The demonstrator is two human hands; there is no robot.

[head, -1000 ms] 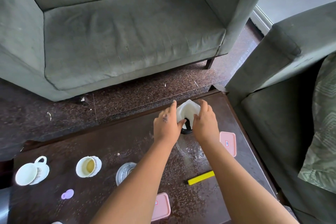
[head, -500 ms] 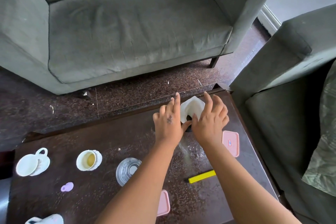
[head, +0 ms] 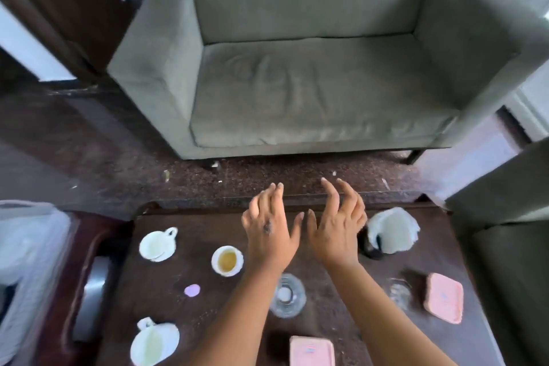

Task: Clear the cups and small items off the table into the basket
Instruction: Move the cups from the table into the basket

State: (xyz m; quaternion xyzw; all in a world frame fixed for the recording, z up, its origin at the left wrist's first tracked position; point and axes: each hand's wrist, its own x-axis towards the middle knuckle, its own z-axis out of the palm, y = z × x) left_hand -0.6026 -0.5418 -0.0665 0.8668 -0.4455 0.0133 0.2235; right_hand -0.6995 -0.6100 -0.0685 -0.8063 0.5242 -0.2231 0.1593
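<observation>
My left hand [head: 269, 235] and right hand [head: 335, 232] hover above the counter [head: 326, 285], fingers spread and holding nothing. Cup with tea [head: 227, 260] sits just left of my left wrist; two empty white cups [head: 157, 245] [head: 154, 343] stand farther left; a glass [head: 287, 296] lies between my forearms. These I judge rigid, breakable and smooth: grip around the body or by the handle, keeping the filled one level. Pink lids [head: 444, 297] [head: 312, 350] look light and flat, best pinched at an edge. The basket [head: 26, 258] stands at far left.
</observation>
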